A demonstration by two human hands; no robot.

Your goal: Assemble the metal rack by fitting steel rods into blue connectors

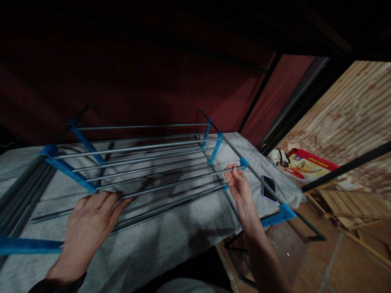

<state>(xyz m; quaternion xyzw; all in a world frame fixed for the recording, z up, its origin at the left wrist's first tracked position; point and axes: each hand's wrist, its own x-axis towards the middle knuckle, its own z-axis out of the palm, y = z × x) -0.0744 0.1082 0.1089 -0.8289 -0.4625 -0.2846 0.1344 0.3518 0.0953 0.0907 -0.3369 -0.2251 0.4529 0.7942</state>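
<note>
A rack of grey metal tubes with blue plastic brackets lies on a grey cloth (pixel 146 248). My left hand (pixel 91 221) is wrapped over a grey tube (pixel 177 183), palm down, and the tube's left end sticks out past it. Near the tube's right end, my right hand (pixel 240 183) grips it between thumb and fingers, right beside a blue connector (pixel 243 162). Whether the tube is seated in that connector, I cannot tell. Several tubes span the back between a blue bracket (pixel 71 173) on the left and another bracket (pixel 216 149) on the right.
A phone (pixel 269 188) lies on the cloth at the right, partly behind the frame's side bar. Another blue bracket (pixel 279 215) juts out over the edge. Beyond are a red box (pixel 311 162) and a slatted wooden piece (pixel 357 207). A dark red panel (pixel 152 89) stands behind.
</note>
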